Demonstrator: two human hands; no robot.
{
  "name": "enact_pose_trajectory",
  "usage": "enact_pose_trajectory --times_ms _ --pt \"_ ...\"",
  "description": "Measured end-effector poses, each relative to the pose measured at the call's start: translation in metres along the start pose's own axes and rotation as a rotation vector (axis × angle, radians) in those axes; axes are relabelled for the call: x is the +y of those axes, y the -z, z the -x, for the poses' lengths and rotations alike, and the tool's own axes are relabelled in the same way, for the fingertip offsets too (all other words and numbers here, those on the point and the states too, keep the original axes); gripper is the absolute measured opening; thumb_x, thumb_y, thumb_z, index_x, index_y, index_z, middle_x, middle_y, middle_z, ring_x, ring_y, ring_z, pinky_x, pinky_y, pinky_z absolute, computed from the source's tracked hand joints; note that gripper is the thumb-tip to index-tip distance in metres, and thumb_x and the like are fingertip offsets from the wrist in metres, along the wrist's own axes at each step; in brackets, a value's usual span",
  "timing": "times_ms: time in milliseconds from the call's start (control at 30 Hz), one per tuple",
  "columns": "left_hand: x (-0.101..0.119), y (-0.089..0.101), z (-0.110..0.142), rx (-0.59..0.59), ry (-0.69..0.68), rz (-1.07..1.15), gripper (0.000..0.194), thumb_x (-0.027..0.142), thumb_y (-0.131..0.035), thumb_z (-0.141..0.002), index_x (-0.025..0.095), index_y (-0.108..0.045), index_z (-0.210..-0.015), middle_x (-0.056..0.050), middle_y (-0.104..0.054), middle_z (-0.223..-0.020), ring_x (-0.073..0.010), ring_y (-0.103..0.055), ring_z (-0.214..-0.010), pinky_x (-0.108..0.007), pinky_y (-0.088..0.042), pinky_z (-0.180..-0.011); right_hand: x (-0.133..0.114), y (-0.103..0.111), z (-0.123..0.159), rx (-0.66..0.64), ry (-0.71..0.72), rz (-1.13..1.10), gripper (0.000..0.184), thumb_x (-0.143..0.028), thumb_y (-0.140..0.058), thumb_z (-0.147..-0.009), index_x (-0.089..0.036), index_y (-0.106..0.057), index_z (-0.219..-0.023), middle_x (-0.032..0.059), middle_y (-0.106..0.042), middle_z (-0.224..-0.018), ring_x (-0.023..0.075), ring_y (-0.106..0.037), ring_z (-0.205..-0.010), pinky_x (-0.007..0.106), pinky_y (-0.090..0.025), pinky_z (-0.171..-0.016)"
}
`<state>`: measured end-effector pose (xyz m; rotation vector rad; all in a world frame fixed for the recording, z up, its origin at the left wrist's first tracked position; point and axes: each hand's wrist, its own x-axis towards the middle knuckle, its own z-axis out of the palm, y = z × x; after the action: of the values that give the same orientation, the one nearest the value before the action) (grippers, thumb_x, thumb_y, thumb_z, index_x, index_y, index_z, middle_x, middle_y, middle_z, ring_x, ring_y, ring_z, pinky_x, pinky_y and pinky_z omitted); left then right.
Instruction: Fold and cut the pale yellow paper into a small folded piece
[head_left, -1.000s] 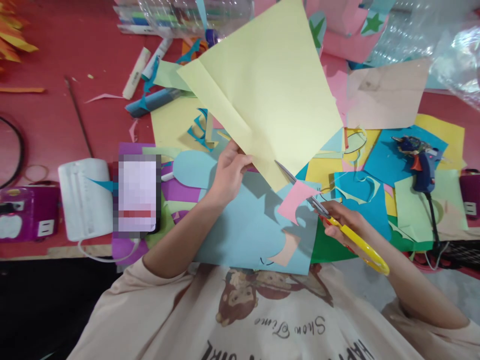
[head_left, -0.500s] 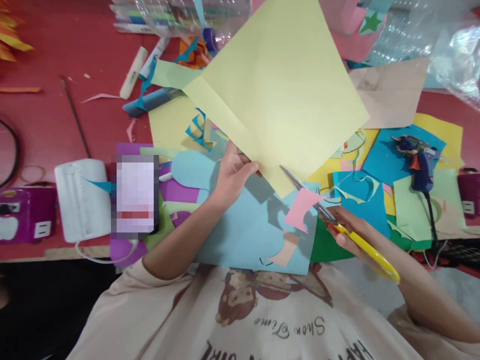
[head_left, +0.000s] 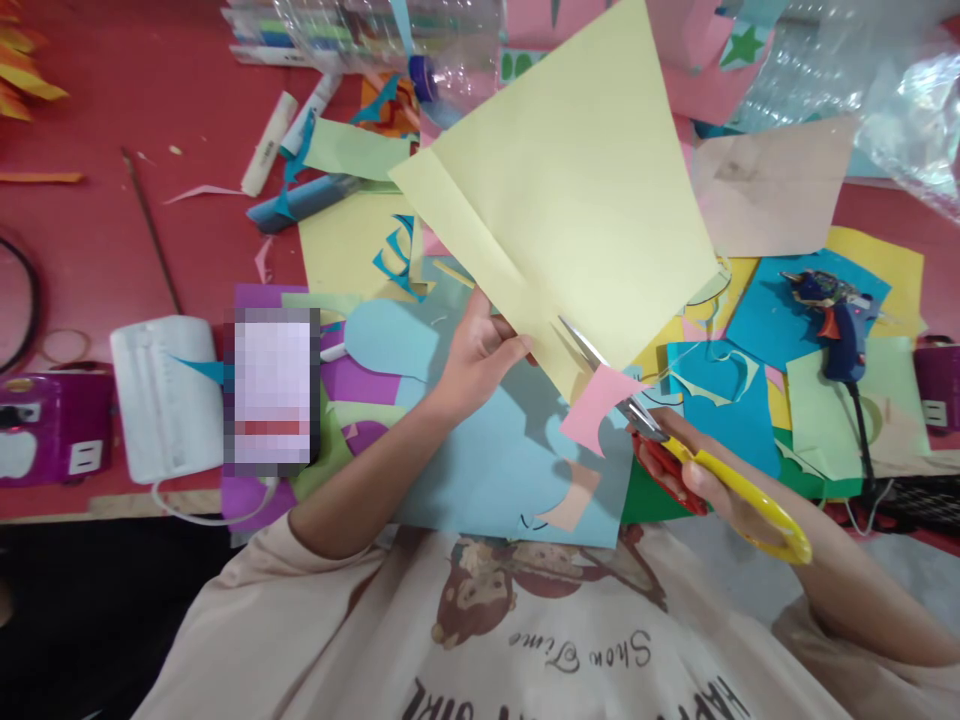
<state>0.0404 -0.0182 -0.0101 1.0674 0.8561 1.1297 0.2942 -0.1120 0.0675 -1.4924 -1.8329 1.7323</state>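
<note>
My left hand (head_left: 487, 350) pinches the lower left edge of a large pale yellow paper sheet (head_left: 592, 190), held tilted above the table. A crease runs along that side of the sheet, with a narrow strip beyond it. In my right hand (head_left: 705, 470) is a pair of scissors (head_left: 720, 480) with a yellow and a red handle loop. Its blades reach over the sheet's lower corner, and the handles are spread apart. A pink paper scrap (head_left: 600, 408) lies across the blades, and below it rests a peach scrap (head_left: 576, 494) on light blue paper (head_left: 480, 480).
A blue glue gun (head_left: 847, 330) lies on coloured paper at right, its cable running toward the table edge. At left are a phone (head_left: 271, 390) and a white corded box (head_left: 169, 400). Clear plastic bottles (head_left: 465, 50) and markers (head_left: 268, 145) lie at the back.
The yellow sheet has turned and shifted slightly, and my left hand has moved a little right with it. The scissors' handles have spread, showing the red loop.
</note>
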Motion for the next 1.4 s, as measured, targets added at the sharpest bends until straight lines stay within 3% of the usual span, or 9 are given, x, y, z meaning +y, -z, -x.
enact_pose_trajectory --times_ms 133,300,600,1000,1233,1400 --pt "0.001 -0.001 0.001 -0.054 -0.007 0.012 0.056 0.029 -0.067 -0.072 0.026 -0.043 -0.122 0.006 -0.069 -0.074 -0.0120 -0.066 -0.059 -0.022 -0.050 -0.054 0.002 -0.002 -0.005 -0.048 -0.027 -0.090 0.067 -0.074 -0.033 -0.084 -0.022 -0.047 -0.123 0.0065 -0.061 -0.087 0.0183 -0.055 -0.074 0.029 -0.045 -0.063" --pt "0.003 -0.002 0.002 -0.091 -0.030 0.019 0.048 0.022 -0.065 -0.073 0.024 -0.044 -0.116 0.007 -0.067 -0.072 -0.0084 -0.062 -0.054 -0.020 -0.050 -0.052 0.003 -0.006 -0.007 -0.041 -0.067 -0.163 0.067 -0.075 -0.039 -0.082 -0.021 -0.047 -0.121 0.0086 -0.064 -0.097 0.0202 -0.059 -0.082 0.029 -0.044 -0.068" --pt "0.004 -0.004 0.001 -0.040 0.007 0.051 0.054 0.031 -0.073 -0.068 0.026 -0.046 -0.114 0.006 -0.068 -0.075 -0.0111 -0.066 -0.058 -0.022 -0.050 -0.053 0.001 -0.011 -0.009 0.039 -0.095 -0.132 0.068 -0.079 -0.041 -0.078 -0.021 -0.050 -0.112 0.0032 -0.055 -0.076 0.0209 -0.057 -0.081 0.030 -0.046 -0.069" --pt "0.002 -0.001 0.003 -0.024 -0.009 0.019 0.052 0.031 -0.072 -0.071 0.028 -0.045 -0.116 0.004 -0.070 -0.080 -0.0156 -0.069 -0.062 -0.026 -0.053 -0.053 0.008 -0.017 -0.011 0.076 -0.088 -0.122 0.066 -0.075 -0.045 -0.079 -0.019 -0.052 -0.112 0.0045 -0.058 -0.082 0.0146 -0.049 -0.069 0.026 -0.039 -0.058" --pt "-0.001 0.001 0.001 0.082 -0.068 0.035 0.039 0.023 -0.073 -0.066 0.025 -0.058 -0.102 0.004 -0.069 -0.081 -0.0153 -0.068 -0.070 -0.026 -0.053 -0.059 0.010 -0.016 -0.010 0.063 -0.072 -0.072 0.068 -0.076 -0.044 -0.079 -0.017 -0.051 -0.112 0.0043 -0.058 -0.078 0.0133 -0.046 -0.064 0.026 -0.037 -0.056" --pt "-0.005 0.002 -0.004 0.113 -0.034 -0.026 0.020 0.026 -0.064 -0.072 0.021 -0.059 -0.091 0.004 -0.067 -0.070 -0.0131 -0.063 -0.058 -0.026 -0.052 -0.055 0.007 -0.012 -0.004 0.072 -0.120 -0.063 0.071 -0.079 -0.041 -0.077 -0.018 -0.052 -0.111 0.0009 -0.053 -0.073 0.0119 -0.042 -0.061 0.025 -0.033 -0.055"
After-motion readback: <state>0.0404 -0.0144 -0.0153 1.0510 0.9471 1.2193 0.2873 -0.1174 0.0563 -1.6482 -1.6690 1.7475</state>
